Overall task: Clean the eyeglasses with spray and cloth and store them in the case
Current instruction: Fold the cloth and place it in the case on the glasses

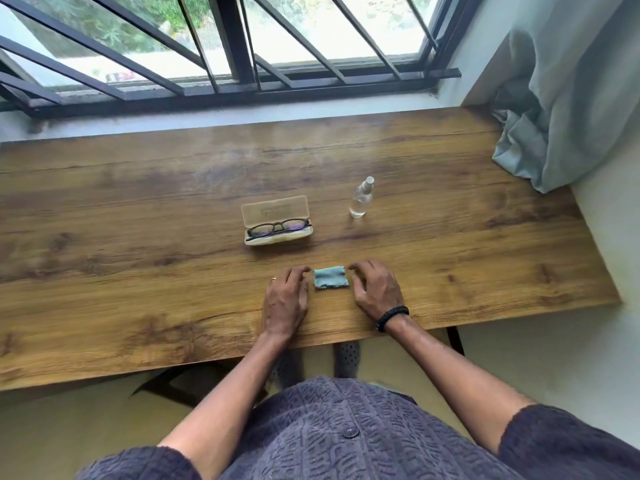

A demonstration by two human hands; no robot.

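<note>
fingers (299,271) lying loose and apart, gripping nothing, both left hand (285,297) and right hand (375,289) flanking the folded blue cloth (330,277), probably steadying it. resting in the open case (277,220): black eyeglasses (278,227). standing nearby: spray bottle (361,198).

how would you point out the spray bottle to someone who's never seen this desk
On the wooden table under the barred window, look right of the open glasses case. The spray bottle stands there alone, the only upright, clear item.
</note>
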